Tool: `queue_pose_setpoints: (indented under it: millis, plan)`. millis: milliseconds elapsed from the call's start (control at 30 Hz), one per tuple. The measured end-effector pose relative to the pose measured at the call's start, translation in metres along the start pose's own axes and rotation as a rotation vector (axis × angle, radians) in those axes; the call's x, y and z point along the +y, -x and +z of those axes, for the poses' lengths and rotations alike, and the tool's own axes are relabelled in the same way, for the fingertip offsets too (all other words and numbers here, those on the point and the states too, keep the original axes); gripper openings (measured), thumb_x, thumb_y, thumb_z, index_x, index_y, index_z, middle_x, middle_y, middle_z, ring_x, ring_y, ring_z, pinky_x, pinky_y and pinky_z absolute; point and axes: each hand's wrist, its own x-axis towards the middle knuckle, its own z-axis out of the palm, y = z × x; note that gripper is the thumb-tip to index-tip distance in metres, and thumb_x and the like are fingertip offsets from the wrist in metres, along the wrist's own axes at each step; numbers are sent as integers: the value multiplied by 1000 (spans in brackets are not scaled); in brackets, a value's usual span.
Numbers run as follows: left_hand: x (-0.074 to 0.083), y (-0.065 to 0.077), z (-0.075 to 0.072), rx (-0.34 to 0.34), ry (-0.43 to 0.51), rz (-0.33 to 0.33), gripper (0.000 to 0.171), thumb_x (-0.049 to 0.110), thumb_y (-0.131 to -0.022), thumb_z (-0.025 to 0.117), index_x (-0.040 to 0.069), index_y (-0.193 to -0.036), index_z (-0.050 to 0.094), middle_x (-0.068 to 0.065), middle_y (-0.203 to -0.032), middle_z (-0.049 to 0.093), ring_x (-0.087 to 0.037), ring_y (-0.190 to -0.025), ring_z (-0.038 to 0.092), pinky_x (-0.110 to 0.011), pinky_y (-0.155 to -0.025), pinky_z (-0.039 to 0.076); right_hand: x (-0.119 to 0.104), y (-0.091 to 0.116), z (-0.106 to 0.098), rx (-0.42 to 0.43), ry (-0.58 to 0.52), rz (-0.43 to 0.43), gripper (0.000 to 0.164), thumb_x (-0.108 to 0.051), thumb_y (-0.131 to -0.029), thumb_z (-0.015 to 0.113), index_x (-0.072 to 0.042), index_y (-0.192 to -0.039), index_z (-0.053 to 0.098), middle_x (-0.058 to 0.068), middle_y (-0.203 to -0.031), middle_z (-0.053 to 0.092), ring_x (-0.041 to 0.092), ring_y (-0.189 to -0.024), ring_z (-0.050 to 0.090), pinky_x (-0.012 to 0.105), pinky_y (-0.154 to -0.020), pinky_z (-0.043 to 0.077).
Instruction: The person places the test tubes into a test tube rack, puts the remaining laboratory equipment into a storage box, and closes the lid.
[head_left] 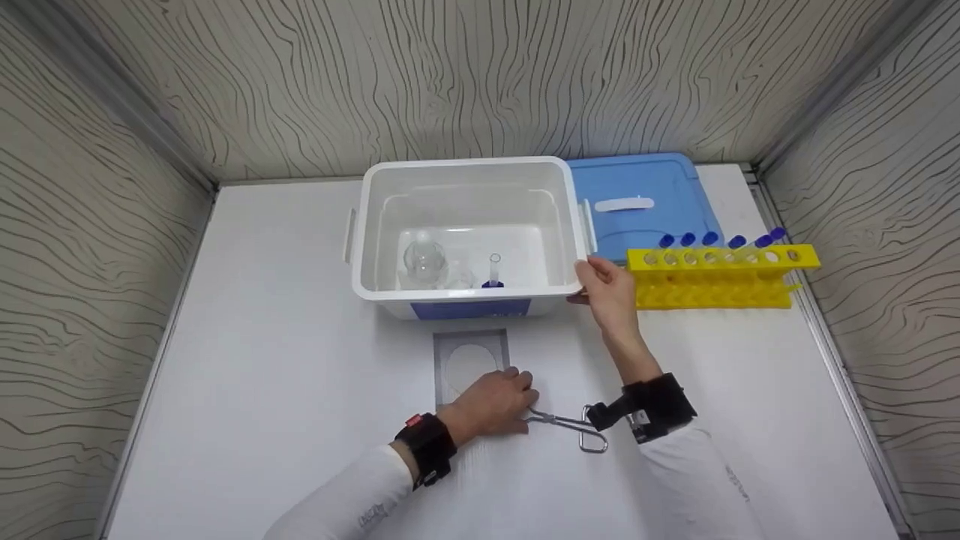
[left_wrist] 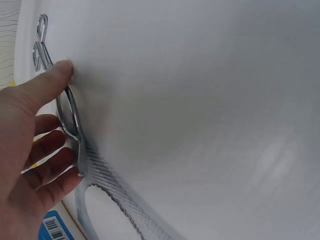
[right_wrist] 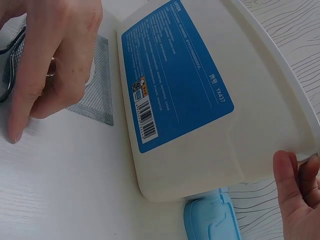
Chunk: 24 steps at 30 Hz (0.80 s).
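Note:
My left hand holds metal tongs low over the white table, thumb on one side and fingers on the other. The tongs' looped handles point right in the head view. Partly under that hand lies a grey wire gauze with a pale round centre. With thumb and fingers, my right hand pinches the front right corner of the white bin's rim. Inside the bin are a round clear glass flask and a blue-capped tube. A blue label covers part of the bin's front.
Right of the bin stands a yellow rack with several blue-capped test tubes. A blue lid with a white handle lies behind the rack, beside the bin. Wood-patterned panels enclose the table at the back and sides.

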Motion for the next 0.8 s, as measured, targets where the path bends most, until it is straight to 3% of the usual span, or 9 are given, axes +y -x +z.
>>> queue_pose_setpoints:
  millis: [233,467,667,800]
  plan:
    - [3,-3,-1,31,9,-32,21,38,-84,76,23,-98,74,6,-93,64,-8,-79,56,-16,-65,49,0,0,1,3,8,13,46,-27,-99,58,4,-133,58,28,-125,65,6,-69,67,21,-66,60]
    - [9,-6,-5,-49,93,-107,16,29,-86,74,16,-95,69,2,-92,62,-11,-78,54,-18,-65,49,0,0,-1,13,22,18,44,-27,-100,57,3,-132,59,27,-124,66,6,-71,68,22,-66,60]
    - [14,-6,-9,-9,-30,-96,10,24,-89,69,15,-95,70,2,-92,64,-10,-78,56,-16,-64,51,2,-1,-1,13,26,1,43,-26,-100,57,3,-132,59,25,-123,67,6,-71,69,22,-66,61]
    - [15,-7,-9,16,-55,-95,10,26,-91,69,18,-95,72,3,-91,64,-9,-78,56,-15,-62,51,2,0,-1,13,17,-14,42,-25,-100,57,3,-131,60,26,-122,67,6,-69,68,23,-66,61]
